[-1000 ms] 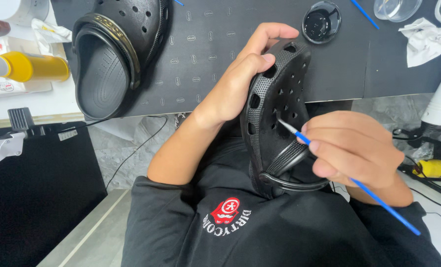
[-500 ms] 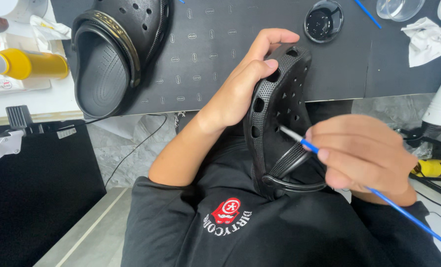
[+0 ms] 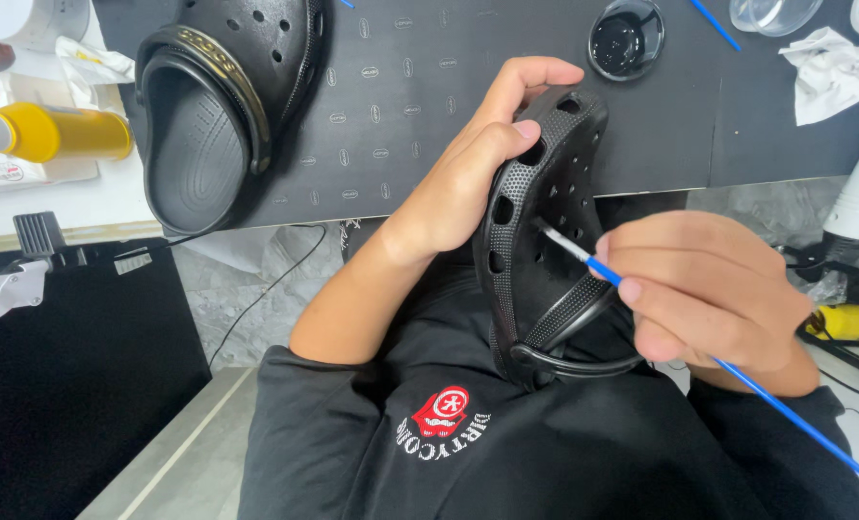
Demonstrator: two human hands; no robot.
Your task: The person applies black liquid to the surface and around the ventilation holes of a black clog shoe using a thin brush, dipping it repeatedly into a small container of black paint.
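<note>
**A brush at work on a black clog**

The left hand (image 3: 468, 183) grips a black clog (image 3: 535, 241) by its toe end, fingers curled over the top edge and the thumb pressed against the perforated side, so the shoe stands tilted on its side above the person's lap. The heel strap (image 3: 574, 361) hangs at the lower end, close to the chest of the black shirt (image 3: 507, 453).

The right hand (image 3: 709, 299) pinches a thin blue-handled brush (image 3: 603, 270) between thumb and fingertips — the other fingers folded in beneath. The pale tip of the brush touches the clog's inner face, just beside a row of holes, while the blue handle runs out past the right hand toward the lower right.

Beyond the left hand, on the dark counter (image 3: 420, 87), a second black clog (image 3: 218, 106) lies sole-side down with its opening up, well apart from the held one. Above the right hand sits a small round dish of black paint (image 3: 625, 39), and farther right a crumpled white tissue (image 3: 824, 67). Far to the left of the left hand lies a yellow bottle (image 3: 64, 133) on its side. Just right of the right hand a yellow-and-black tool (image 3: 848, 323) shows — partly hidden.
</note>
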